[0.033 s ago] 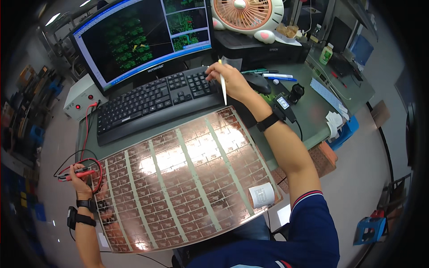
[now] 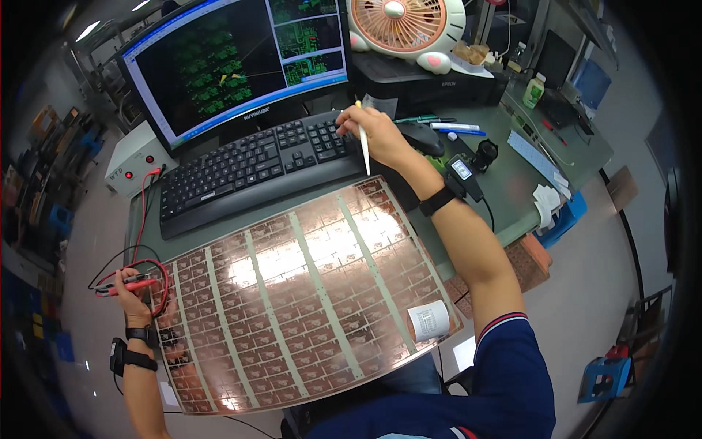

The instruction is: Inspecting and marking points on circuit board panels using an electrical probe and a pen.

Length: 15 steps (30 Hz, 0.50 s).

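Note:
A large copper-coloured circuit board panel (image 2: pixel 292 333) slants across the desk's front edge, its near part reaching over my lap. It carries rows of repeated patterns split by pale strips, and a white paper label (image 2: pixel 429 320) curls up at its right corner. At the panel's left edge, my left hand (image 2: pixel 134 304) is closed around red and black test probes (image 2: pixel 137 284). My right hand (image 2: pixel 376 135) grips a slim white pen-like tool (image 2: pixel 364 150) with a yellow end, pointing down near the panel's far corner. That hand is over the right end of the black keyboard (image 2: pixel 241 172).
Behind the keyboard stands a monitor (image 2: pixel 175 80) showing green circuit layouts. A pale box (image 2: pixel 133 170) with red sockets feeds the probe leads. To the right are a mouse (image 2: pixel 424 137), pens (image 2: pixel 459 129), a printer (image 2: pixel 439 86), a fan (image 2: pixel 398 29) and a bottle (image 2: pixel 534 90).

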Motion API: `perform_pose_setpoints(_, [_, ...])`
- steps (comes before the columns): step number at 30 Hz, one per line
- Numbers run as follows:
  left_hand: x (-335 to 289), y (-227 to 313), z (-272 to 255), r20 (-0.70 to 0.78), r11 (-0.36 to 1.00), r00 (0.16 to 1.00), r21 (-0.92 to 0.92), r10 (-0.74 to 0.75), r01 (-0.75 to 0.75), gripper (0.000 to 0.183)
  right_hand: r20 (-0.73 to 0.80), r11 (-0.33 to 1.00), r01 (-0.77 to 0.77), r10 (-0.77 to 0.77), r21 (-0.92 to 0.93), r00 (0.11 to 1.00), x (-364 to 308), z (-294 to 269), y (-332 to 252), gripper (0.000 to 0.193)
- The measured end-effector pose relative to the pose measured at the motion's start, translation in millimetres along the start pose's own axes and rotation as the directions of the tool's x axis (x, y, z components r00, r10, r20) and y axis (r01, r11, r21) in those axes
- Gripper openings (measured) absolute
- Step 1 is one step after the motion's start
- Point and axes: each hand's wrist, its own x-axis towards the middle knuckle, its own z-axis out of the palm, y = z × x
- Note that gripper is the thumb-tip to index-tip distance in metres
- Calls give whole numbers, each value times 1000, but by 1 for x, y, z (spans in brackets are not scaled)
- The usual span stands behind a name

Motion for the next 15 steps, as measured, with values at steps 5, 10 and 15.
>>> perform_pose_setpoints(5, [-1, -5, 1, -53, 1000, 999, -23, -3, 2, 43, 72, 995, 2, 6, -100, 997, 5, 12, -2, 10])
perform_pose_setpoints(10, [-5, -2, 10, -61, 1000, 998, 10, 19, -18, 42, 145, 984, 63, -38, -165, 989, 6, 8, -6, 11])
perform_pose_setpoints(15, [-10, 5, 19, -95, 1000, 995, 22, 5, -2, 42, 116, 998, 22, -15, -62, 993, 29, 28, -17, 11])
